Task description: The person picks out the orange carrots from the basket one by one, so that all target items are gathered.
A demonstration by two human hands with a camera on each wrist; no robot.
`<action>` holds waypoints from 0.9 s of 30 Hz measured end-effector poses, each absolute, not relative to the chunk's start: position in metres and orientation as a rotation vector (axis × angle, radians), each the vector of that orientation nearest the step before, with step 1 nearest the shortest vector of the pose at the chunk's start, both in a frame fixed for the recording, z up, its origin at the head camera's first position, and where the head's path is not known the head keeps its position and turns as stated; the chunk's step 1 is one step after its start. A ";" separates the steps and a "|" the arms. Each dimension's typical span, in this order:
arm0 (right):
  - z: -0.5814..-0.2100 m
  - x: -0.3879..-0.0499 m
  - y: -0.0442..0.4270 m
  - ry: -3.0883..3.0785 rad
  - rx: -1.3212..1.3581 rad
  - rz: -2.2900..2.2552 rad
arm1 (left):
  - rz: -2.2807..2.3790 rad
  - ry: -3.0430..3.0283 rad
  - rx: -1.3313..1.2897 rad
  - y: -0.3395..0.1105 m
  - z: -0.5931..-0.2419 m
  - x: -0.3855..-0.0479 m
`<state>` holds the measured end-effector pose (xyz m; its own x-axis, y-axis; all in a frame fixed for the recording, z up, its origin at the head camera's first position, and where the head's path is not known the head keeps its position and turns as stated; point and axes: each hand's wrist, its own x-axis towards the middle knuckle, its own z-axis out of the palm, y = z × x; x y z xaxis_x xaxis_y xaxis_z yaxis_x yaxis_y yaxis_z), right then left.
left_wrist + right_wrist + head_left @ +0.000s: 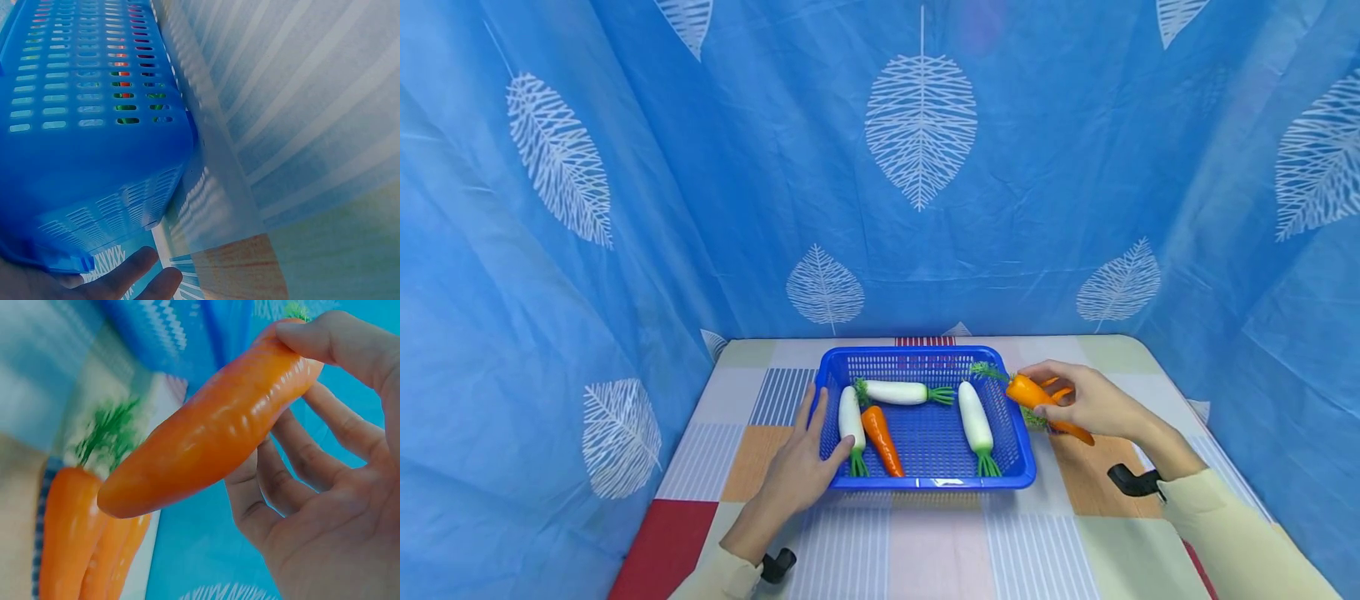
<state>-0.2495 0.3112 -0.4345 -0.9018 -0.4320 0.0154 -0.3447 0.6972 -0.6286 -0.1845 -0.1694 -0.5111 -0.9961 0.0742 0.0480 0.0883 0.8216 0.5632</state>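
Note:
Between thumb and fingers my right hand (1093, 402) (344, 506) pinches an orange carrot (1028, 391) (206, 440) at its leafy end, over the right rim of the blue basket (925, 482) (94, 150). More carrots (1075, 432) (69, 531) lie on the table under that hand, just right of the basket. My left hand (799, 468) (119, 280), fingers spread, is at the basket's left rim. Inside lie white radishes at the left (850, 417), back (895, 392) and right (974, 417), and a carrot (883, 440) beside the left one.
A patchwork-patterned cloth (936, 542) covers the table. Blue curtains (1000, 250) with white leaf prints hang behind the table and on both sides.

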 end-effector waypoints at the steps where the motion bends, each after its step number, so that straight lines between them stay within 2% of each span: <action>1: -0.436 -0.249 0.316 2.778 -0.641 -0.982 | -0.922 -2.976 -0.134 -0.169 -0.511 -0.184; 27: -0.483 -0.233 0.385 2.881 -0.517 -0.791 | -0.923 -2.983 -0.136 -0.172 -0.513 -0.187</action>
